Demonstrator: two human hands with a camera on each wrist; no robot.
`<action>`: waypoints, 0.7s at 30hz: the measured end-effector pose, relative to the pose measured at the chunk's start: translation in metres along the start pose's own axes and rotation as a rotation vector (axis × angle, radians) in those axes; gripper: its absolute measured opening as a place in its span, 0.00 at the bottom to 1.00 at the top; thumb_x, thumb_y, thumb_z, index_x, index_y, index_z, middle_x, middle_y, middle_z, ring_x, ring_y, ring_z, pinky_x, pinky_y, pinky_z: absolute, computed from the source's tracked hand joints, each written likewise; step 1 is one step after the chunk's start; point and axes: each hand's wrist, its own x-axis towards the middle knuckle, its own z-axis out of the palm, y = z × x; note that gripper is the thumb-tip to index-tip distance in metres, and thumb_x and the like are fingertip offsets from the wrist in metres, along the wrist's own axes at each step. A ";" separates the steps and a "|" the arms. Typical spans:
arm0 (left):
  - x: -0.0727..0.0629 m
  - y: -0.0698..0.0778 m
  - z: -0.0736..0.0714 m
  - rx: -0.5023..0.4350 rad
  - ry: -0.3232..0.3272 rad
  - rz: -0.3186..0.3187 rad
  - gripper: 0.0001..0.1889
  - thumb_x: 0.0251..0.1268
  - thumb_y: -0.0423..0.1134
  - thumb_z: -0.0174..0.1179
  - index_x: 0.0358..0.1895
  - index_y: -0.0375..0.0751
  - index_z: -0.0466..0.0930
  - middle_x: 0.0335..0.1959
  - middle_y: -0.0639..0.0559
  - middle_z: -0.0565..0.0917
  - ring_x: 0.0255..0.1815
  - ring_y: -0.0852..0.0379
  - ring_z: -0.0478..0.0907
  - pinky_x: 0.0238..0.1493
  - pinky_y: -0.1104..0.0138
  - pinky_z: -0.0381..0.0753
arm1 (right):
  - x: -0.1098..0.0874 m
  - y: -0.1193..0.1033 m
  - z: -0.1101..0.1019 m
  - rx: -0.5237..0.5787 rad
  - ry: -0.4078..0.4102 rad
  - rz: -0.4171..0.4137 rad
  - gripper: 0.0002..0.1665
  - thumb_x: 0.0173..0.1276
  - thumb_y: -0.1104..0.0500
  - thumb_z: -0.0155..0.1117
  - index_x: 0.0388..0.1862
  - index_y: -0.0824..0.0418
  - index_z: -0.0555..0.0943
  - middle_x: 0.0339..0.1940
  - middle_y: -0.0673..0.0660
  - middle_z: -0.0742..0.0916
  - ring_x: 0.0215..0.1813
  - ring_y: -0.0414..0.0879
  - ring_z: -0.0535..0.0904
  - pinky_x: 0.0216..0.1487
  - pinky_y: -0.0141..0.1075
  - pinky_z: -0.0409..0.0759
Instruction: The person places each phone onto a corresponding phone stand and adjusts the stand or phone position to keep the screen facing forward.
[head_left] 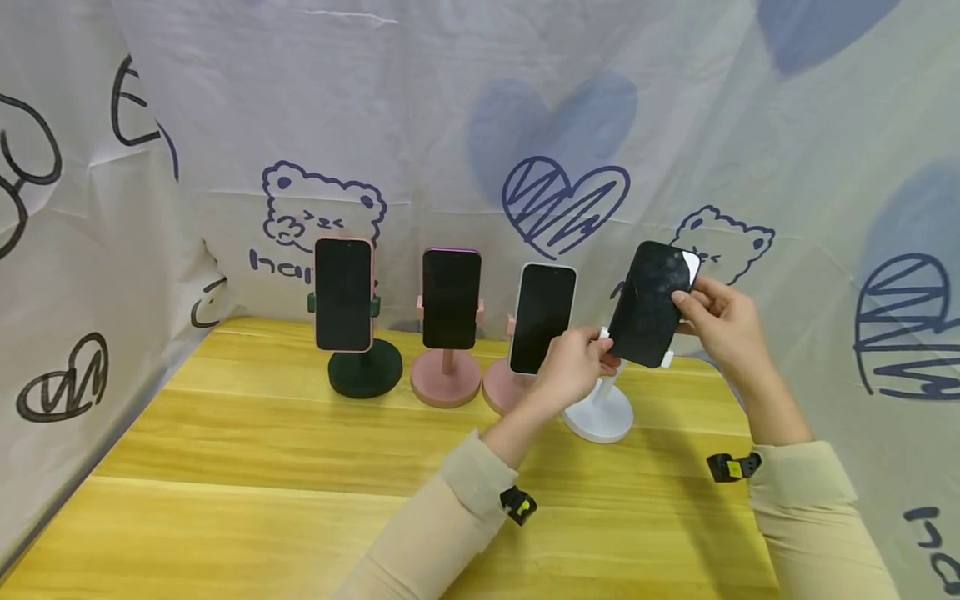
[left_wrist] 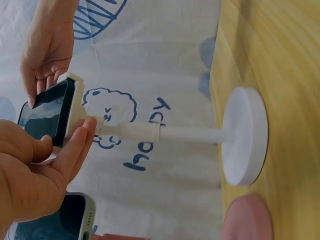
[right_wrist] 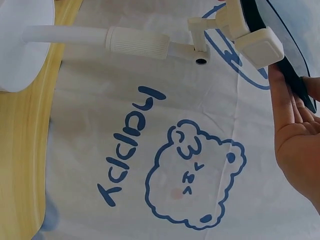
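A black smartphone [head_left: 651,304] leans to the right in the holder of a white phone stand [head_left: 600,417]. My right hand [head_left: 723,321] pinches the phone at its upper right edge, thumb on the screen and fingers behind. At the lower left corner, my left hand [head_left: 572,367] grips the stand's white holder, fingers behind it and thumb at the phone's side. The left wrist view shows the white post [left_wrist: 195,134] running from the round base to the holder. A white clamp [right_wrist: 260,47] overlaps the phone's edge in the right wrist view.
Left of the white stand, three more phones stand upright: one on a dark green stand [head_left: 365,371], one on a pink stand [head_left: 446,383], and a white-edged one [head_left: 543,321] close beside my left hand. A printed cloth [head_left: 450,125] hangs behind the wooden table [head_left: 262,483].
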 end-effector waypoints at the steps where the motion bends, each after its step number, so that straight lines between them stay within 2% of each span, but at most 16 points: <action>1: 0.000 -0.001 0.001 -0.039 0.005 0.003 0.11 0.82 0.36 0.54 0.50 0.35 0.85 0.32 0.48 0.89 0.33 0.58 0.89 0.46 0.66 0.89 | 0.000 0.000 0.000 -0.004 -0.002 -0.001 0.31 0.79 0.60 0.61 0.70 0.82 0.69 0.40 0.40 0.91 0.38 0.35 0.89 0.39 0.28 0.87; 4: -0.001 -0.003 0.003 -0.128 0.023 0.000 0.12 0.81 0.35 0.55 0.54 0.31 0.85 0.34 0.45 0.90 0.34 0.55 0.90 0.44 0.66 0.89 | -0.002 0.000 -0.001 -0.062 0.001 0.007 0.31 0.80 0.58 0.61 0.71 0.79 0.69 0.40 0.39 0.90 0.40 0.34 0.88 0.41 0.28 0.87; 8: -0.001 -0.005 0.005 -0.154 0.045 0.002 0.13 0.80 0.35 0.56 0.56 0.30 0.84 0.35 0.44 0.90 0.35 0.54 0.91 0.42 0.67 0.89 | -0.003 0.002 -0.002 -0.137 0.013 0.011 0.29 0.81 0.55 0.60 0.69 0.77 0.73 0.38 0.39 0.88 0.40 0.33 0.87 0.42 0.27 0.87; 12: -0.002 -0.005 0.006 -0.153 0.062 0.016 0.13 0.79 0.34 0.57 0.57 0.29 0.84 0.35 0.44 0.90 0.35 0.54 0.91 0.41 0.69 0.89 | -0.003 0.004 -0.002 -0.113 0.014 0.002 0.29 0.81 0.57 0.60 0.68 0.78 0.72 0.37 0.41 0.89 0.40 0.34 0.87 0.42 0.27 0.87; 17: -0.004 -0.006 0.005 -0.158 0.070 0.002 0.13 0.79 0.35 0.57 0.56 0.30 0.84 0.38 0.45 0.90 0.35 0.55 0.91 0.41 0.70 0.89 | -0.004 0.005 -0.003 -0.117 0.007 0.000 0.30 0.81 0.56 0.60 0.70 0.78 0.71 0.39 0.39 0.89 0.41 0.32 0.87 0.43 0.26 0.86; 21: -0.005 -0.006 0.006 -0.159 0.072 0.002 0.13 0.79 0.35 0.58 0.55 0.30 0.85 0.38 0.45 0.90 0.35 0.55 0.91 0.41 0.69 0.89 | -0.007 0.006 -0.004 -0.097 0.007 0.001 0.27 0.80 0.56 0.61 0.66 0.76 0.75 0.38 0.42 0.89 0.41 0.34 0.87 0.44 0.27 0.86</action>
